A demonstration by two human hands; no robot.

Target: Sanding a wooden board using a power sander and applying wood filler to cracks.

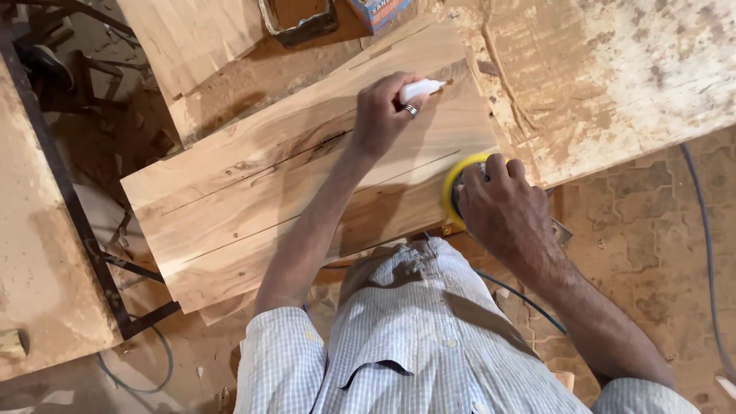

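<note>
A long pale wooden plank (230, 199) lies slanted across the workbench, with dark grain cracks and thin lines along it. My left hand (383, 115), a ring on one finger, rests on the plank's far end and grips a small white tube (420, 90) with its tip against the wood. My right hand (502, 211) clasps the top of a yellow-rimmed power sander (458, 184) at the plank's right end, near the edge. The sander's body is mostly hidden under my hand.
A dusty, stained board (613, 69) lies at upper right. Another wooden panel (184, 38) and a small open box (295, 19) sit at the top. A dark metal frame (84, 238) runs down the left. Cables (701, 230) trail over the patterned floor.
</note>
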